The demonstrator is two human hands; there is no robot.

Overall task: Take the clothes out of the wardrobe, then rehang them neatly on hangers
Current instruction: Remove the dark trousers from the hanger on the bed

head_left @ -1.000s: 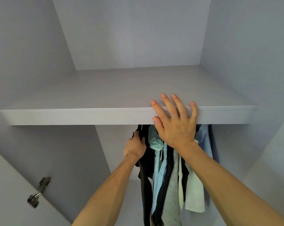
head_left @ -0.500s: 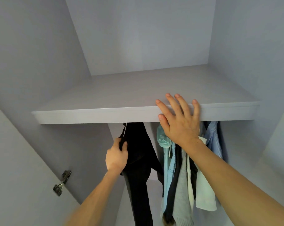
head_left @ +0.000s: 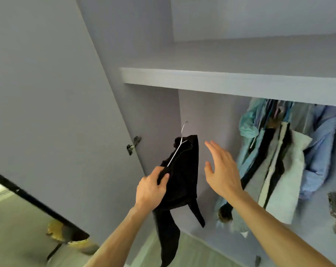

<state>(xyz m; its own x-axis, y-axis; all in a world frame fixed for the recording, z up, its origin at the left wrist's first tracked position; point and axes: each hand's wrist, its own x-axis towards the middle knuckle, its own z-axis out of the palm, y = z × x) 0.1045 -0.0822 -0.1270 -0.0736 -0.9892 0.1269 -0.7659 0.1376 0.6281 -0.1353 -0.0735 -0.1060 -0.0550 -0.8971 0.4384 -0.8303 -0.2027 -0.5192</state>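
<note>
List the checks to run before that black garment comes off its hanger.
1. Hanger hook unhooked: ok, it points into open air.
2. Left hand grips black garment and hanger: ok.
3. Right hand free to help: ok, open, holding nothing.
4. Garment sits neatly on hanger: not ok, bunched.
5. Other clothes hang below the shelf: ok.
6. Spot to lay the garment down: cannot tell.

The limp black cloth garment [head_left: 182, 176] in the grip of the left hand [head_left: 150, 189] looks matt and soft; the thin wire hanger [head_left: 175, 152] rising from the grip is smooth pale metal. Right of the grip hang blue, grey and white cloth garments [head_left: 275, 170], soft-looking, and above it is a smooth matt lilac-grey shelf [head_left: 221, 81].
</note>
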